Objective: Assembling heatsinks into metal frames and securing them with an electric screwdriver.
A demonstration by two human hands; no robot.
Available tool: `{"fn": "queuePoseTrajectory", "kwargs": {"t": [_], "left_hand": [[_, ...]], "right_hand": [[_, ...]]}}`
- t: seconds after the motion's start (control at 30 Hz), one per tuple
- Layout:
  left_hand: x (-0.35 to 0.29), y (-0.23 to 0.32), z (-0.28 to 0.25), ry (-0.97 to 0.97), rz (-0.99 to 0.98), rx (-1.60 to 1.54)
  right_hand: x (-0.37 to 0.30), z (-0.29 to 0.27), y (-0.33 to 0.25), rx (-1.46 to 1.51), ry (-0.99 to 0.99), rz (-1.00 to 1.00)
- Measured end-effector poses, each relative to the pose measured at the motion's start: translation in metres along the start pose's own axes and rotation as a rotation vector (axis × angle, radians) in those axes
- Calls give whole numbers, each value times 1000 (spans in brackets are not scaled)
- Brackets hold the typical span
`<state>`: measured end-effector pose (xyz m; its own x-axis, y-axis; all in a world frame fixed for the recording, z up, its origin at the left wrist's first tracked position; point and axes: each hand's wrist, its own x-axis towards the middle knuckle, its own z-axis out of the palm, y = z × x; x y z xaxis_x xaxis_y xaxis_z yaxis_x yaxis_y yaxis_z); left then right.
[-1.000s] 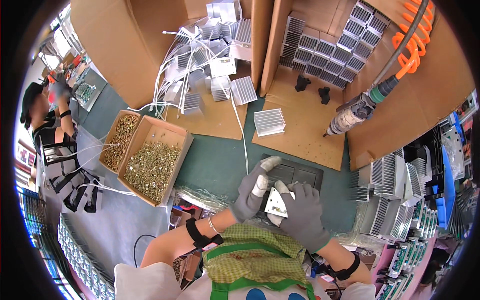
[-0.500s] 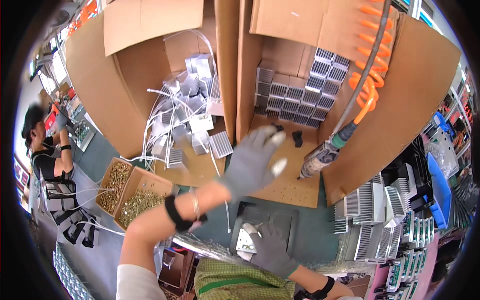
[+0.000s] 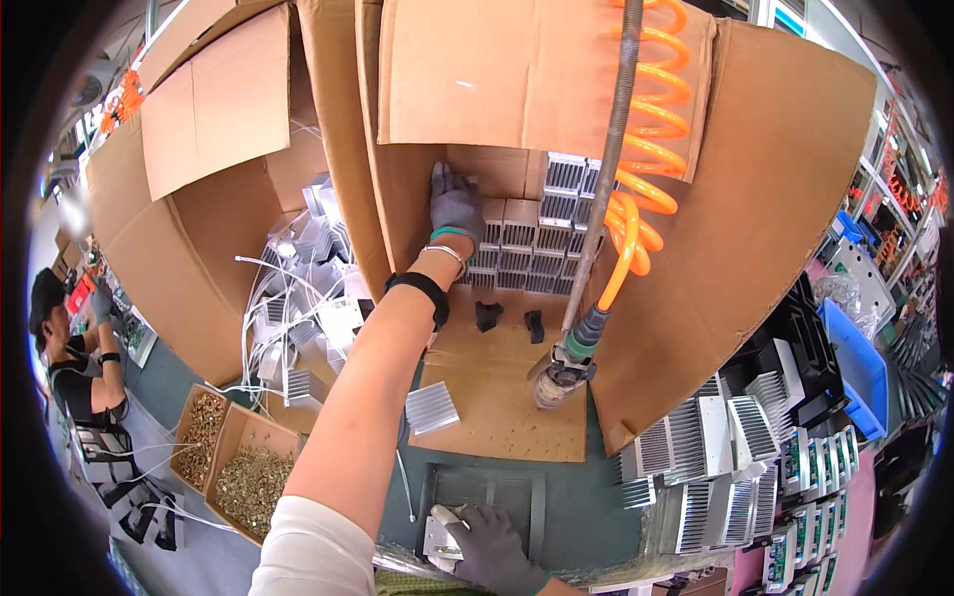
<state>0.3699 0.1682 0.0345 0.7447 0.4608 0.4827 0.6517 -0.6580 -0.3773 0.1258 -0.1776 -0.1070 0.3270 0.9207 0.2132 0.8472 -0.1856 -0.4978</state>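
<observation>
A: What did the big stuff look like?
B: Right-hand carton (image 3: 735,228) stood open toward us. Its front flap (image 3: 477,89) drooped over the top of the opening.
A: And the parts?
B: Heat sink stack (image 3: 519,236) sat at the back of that carton: silver, finned, neat rows.
A: Left hand?
B: Left hand (image 3: 457,209) was at the stack's left end, fingers pointing up, covering some of it. Couldn't tell if it pinched anything.
A: Other obstructions?
B: Left forearm (image 3: 373,397) cut across the view of the wired heat sink pile (image 3: 298,288). Orange coiled hose (image 3: 651,154) and hanging driver (image 3: 561,377) were in front of the stack's right side.
A: Near the body?
B: Black tray (image 3: 538,507) on the green bench (image 3: 606,526). Right hand (image 3: 492,551) pinched a flat-faced silver part (image 3: 438,538) at its near-left corner.
A: Smaller bits?
B: Loose heat sink (image 3: 432,408) lay fins up on the cardboard, two black pieces (image 3: 488,316) beyond it. Gold-coloured screws (image 3: 248,487) part-filled a box on the left.
</observation>
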Motion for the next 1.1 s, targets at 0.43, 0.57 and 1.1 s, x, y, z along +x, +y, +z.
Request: {"fn": "queuePoseTrajectory", "kwargs": {"t": [0.43,0.57,1.1], "left_hand": [[30,7,-12,-120,-221,-359],[41,8,-9,-254,-160,-221],[-47,-39,-49,-70,-66,-1227]], "right_hand": [[8,-15,-4,-87,-103,-4],[5,-10,2,-82,-136,-35],[13,-30,-5,21,-67,-36]]}}
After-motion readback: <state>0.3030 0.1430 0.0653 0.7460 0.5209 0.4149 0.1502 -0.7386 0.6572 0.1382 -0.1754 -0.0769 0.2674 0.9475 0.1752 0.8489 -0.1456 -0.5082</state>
